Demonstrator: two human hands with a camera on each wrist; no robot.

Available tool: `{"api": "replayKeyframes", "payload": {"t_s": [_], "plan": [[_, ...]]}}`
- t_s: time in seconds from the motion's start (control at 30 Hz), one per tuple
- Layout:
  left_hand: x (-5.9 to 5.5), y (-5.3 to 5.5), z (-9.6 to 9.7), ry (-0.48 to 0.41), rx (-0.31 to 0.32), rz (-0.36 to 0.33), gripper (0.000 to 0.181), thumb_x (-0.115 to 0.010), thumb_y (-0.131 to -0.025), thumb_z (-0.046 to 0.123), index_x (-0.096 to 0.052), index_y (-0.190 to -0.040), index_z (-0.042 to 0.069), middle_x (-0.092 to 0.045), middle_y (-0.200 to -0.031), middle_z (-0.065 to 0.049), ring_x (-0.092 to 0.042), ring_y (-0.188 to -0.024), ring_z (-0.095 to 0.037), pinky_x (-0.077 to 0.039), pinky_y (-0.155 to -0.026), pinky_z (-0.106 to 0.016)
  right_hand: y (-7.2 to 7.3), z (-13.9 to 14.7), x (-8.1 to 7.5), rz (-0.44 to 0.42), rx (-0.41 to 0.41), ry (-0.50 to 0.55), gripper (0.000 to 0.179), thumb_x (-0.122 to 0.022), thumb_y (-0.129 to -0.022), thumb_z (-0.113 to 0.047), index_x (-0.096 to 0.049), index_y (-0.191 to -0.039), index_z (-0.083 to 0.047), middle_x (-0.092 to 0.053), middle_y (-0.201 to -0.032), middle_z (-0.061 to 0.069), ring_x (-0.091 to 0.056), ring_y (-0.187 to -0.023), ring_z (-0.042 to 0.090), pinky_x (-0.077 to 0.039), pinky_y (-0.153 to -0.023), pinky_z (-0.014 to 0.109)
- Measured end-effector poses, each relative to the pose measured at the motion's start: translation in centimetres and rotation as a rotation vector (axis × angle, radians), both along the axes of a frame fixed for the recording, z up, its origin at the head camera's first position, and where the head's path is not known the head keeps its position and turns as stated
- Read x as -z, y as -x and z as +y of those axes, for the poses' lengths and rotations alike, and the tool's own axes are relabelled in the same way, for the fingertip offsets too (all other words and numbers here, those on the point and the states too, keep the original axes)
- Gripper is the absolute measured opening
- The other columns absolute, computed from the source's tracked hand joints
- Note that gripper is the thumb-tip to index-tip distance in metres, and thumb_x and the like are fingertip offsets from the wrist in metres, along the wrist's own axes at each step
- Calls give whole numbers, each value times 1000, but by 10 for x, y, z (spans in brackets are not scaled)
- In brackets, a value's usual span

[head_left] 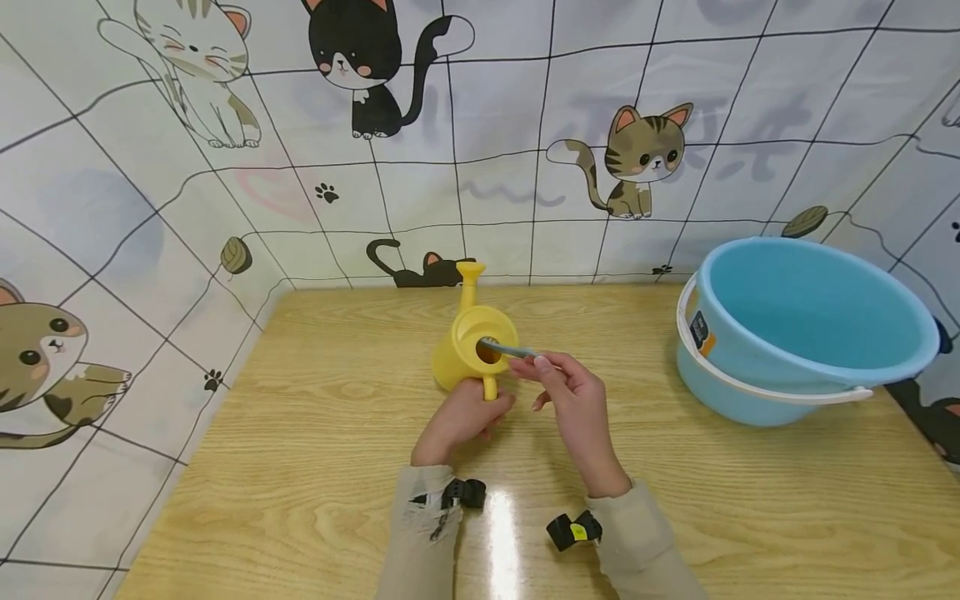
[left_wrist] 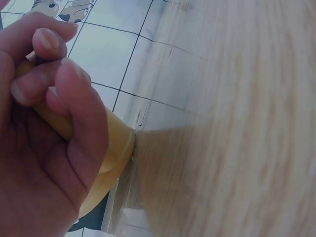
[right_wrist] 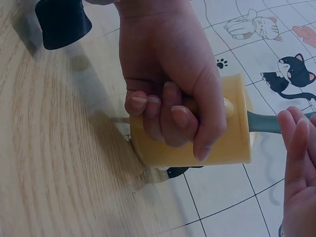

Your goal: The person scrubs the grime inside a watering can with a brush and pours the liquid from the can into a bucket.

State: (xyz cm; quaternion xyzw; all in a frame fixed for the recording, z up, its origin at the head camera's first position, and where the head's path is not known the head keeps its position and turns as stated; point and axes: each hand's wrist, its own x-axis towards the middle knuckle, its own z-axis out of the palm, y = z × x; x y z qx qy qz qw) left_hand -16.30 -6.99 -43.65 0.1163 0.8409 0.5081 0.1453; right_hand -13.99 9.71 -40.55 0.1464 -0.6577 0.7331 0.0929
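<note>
A yellow watering can point(head_left: 453, 358) stands on the table, its spout pointing at the wall and its round top opening facing me. My left hand point(head_left: 461, 417) grips the can's handle point(head_left: 490, 387); the right wrist view shows its fingers point(right_wrist: 170, 123) curled round it. Between thumb and fingertips, my right hand point(head_left: 573, 400) pinches a slim grey-green brush-like tool point(head_left: 517, 351). The tool's far end dips into the can's opening, partly hidden there. In the left wrist view, the left hand point(left_wrist: 44, 163) covers much of the can point(left_wrist: 118, 138).
A light blue bucket point(head_left: 795, 333) with a white carrying handle point(head_left: 772, 392) stands at the right on the wood-grain table point(head_left: 315, 425). Behind the table hangs a white cloth point(head_left: 495, 183) printed with cats and grid lines. Each sleeve cuff carries a small black device point(head_left: 467, 493).
</note>
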Motion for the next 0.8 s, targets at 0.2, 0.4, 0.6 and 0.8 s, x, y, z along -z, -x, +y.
{"api": "replayKeyframes", "payload": {"t_s": [0.2,0.4,0.6,0.8], "plan": [[0,0,0,-6,-14,-14,32,-54,-82,30,-49,-57,12,-47,-51,0,-46,-41,-16,-44,-43,-31,-12,1,-27,-71,-38,-19,26,-50,-91,-22,-58,-105,-2,-66,-99,9,-60,-92,27,-47,-53,31],[0,0,0,-16,-23,-15,33,-54,-82,31,-49,-57,11,-48,-52,-1,-47,-42,-17,-44,-44,-32,-19,1,-37,-61,-77,-47,26,-48,-92,-17,-57,-107,2,-66,-97,12,-60,-91,28,-46,-54,32],[-1,0,0,-26,-18,-29,34,-55,-84,33,-54,-63,6,-50,-54,-4,-47,-41,-20,-42,-42,-31,-16,0,-31,-86,-105,-49,28,-47,-92,-18,-57,-111,-1,-65,-99,12,-58,-90,34,-47,-55,31],[0,0,1,-38,-10,-23,36,-57,-84,41,-60,-76,6,-47,-53,-3,-45,-40,-20,-42,-41,-33,-14,0,-25,-94,-140,-90,28,-48,-92,-19,-58,-112,-1,-66,-94,13,-60,-86,34,-47,-54,33]]}}
